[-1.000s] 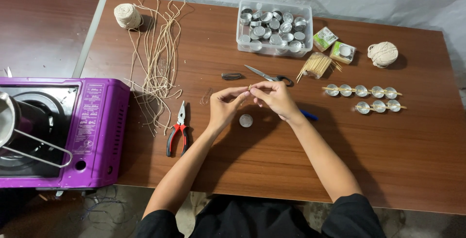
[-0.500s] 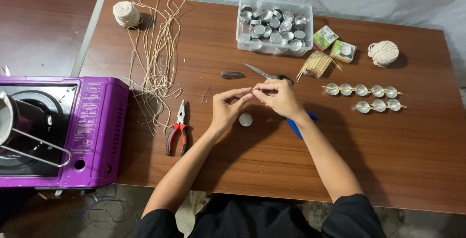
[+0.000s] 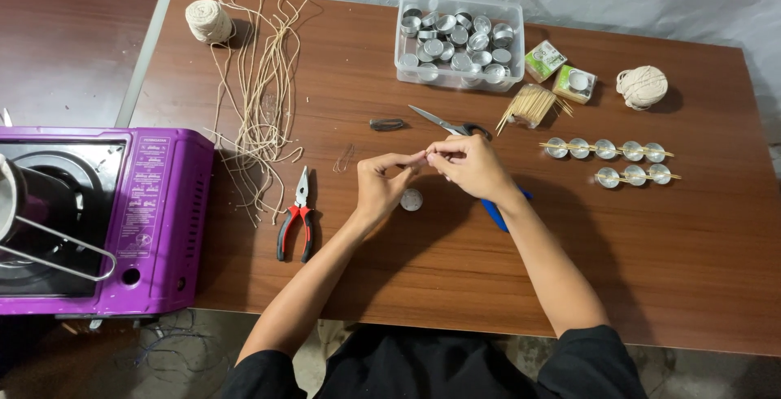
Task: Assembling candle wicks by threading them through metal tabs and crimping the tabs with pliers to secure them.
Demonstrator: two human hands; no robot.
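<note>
Pinching together above one tin cup [image 3: 412, 199], both hands [image 3: 427, 170] sit near seven skewered cups [image 3: 606, 161].

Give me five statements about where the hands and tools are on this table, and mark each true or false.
1. The left hand and right hand meet fingertip to fingertip above the table. True.
2. The red-handled pliers lie to the right of both hands. False: they lie to the left of the left hand.
3. A small round metal cup sits on the table just below the hands. True.
4. The clear plastic box holds balls of twine. False: it holds many small metal cups.
5. The scissors are gripped in the right hand. False: they lie on the table beyond the hands.
</note>
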